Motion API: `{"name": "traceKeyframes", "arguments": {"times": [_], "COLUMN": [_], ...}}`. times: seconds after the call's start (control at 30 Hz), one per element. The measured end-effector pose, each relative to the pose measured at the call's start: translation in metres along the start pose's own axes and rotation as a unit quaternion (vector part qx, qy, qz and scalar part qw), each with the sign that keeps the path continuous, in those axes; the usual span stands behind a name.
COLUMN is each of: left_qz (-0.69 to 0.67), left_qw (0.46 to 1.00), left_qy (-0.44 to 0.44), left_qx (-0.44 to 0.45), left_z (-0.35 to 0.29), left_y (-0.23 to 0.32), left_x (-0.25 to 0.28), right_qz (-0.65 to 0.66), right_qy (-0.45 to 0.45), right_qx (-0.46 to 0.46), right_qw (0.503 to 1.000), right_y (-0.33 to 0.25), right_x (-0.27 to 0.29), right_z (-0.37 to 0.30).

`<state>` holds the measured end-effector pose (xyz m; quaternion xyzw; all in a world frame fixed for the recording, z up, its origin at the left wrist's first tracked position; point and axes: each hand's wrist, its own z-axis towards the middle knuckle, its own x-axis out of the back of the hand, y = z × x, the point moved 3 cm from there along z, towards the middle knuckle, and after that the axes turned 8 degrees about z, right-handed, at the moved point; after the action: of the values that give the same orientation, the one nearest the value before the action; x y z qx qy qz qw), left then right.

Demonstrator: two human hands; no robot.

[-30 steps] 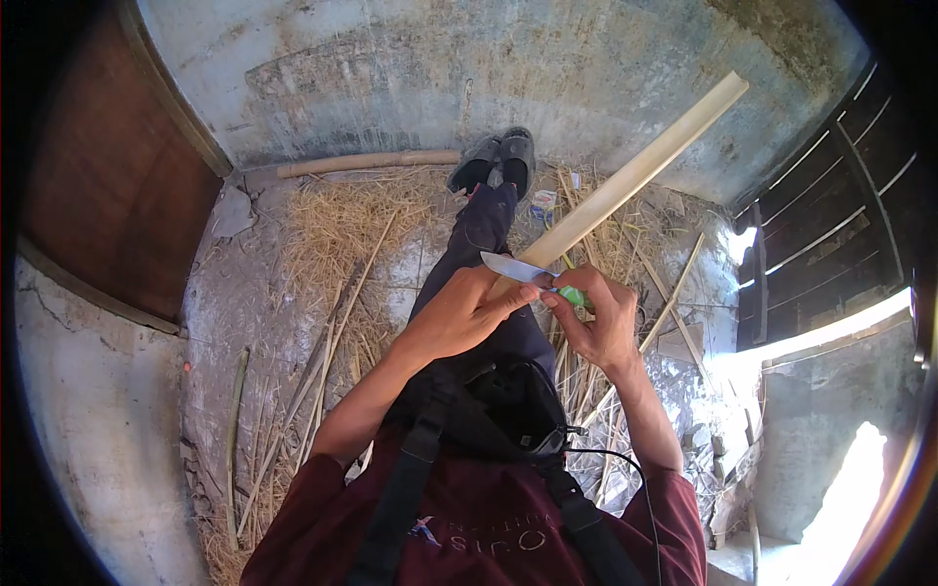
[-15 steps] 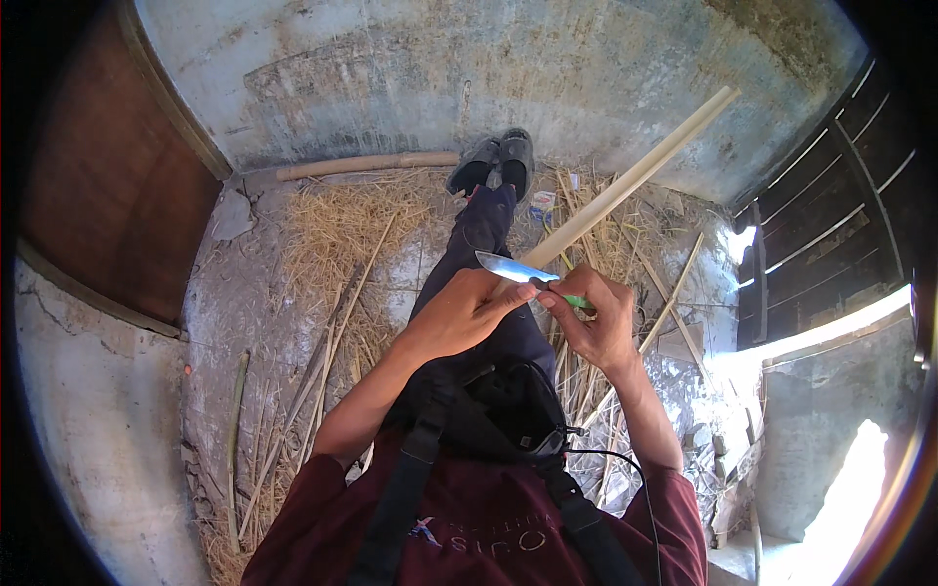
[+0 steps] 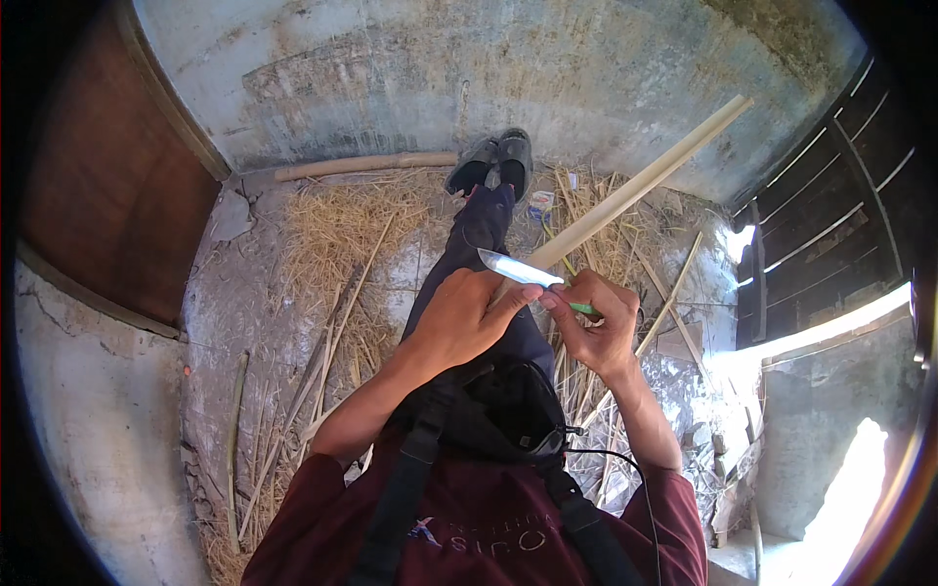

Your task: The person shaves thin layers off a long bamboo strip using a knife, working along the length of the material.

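My right hand [image 3: 598, 319] is closed around the green handle of a knife [image 3: 516, 270]. Its bright blade points left, above my left hand's fingers. A long pale strip of split bamboo or wood [image 3: 653, 178] runs from my hands up and to the right, passing behind the blade. My left hand [image 3: 467, 317] is closed on the strip's near end, which its fingers largely hide. The left thumb reaches across to the knife near the base of the blade, close to my right fingertips.
Straw and shavings [image 3: 337, 230] litter the floor around my legs. A bamboo pole [image 3: 366, 165] lies along the far wall. Thin strips [image 3: 337, 337] lie at left, and a green stick [image 3: 237, 420] beyond them. A slatted dark panel [image 3: 831, 220] stands at right, a brown door [image 3: 107, 176] at left.
The far end of the pale strip has swung slightly right and down. The knife has tilted a little, and its blade now shines whiter. Both hands keep their hold.
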<state>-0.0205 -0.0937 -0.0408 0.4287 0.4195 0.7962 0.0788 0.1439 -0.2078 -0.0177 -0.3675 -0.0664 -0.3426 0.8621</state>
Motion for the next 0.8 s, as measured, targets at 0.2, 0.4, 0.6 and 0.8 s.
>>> {"name": "traceKeyframes", "arguments": {"times": [0.2,0.4,0.6,0.8], "left_qz": [0.018,0.031,0.015,0.038], "left_qw": [0.999,0.999,1.0,0.998], "left_qy": [0.024,-0.026,-0.005,-0.021], "left_qx": [-0.015,0.03,0.018,0.047], "left_z": [0.001,0.002,0.001,0.002], "left_y": [0.003,0.008,0.005,0.015], "left_x": [-0.001,0.004,0.0,0.006], "right_qz": [-0.002,-0.039,-0.022,-0.034], "right_qy": [0.006,0.013,0.012,0.02], "right_qx": [0.0,0.032,0.036,0.044], "right_qw": [1.0,0.999,0.999,0.998], "right_y": [-0.003,-0.007,-0.007,-0.009], "right_x": [0.002,0.001,0.002,0.002], "right_z": [0.0,0.003,0.004,0.005]}}
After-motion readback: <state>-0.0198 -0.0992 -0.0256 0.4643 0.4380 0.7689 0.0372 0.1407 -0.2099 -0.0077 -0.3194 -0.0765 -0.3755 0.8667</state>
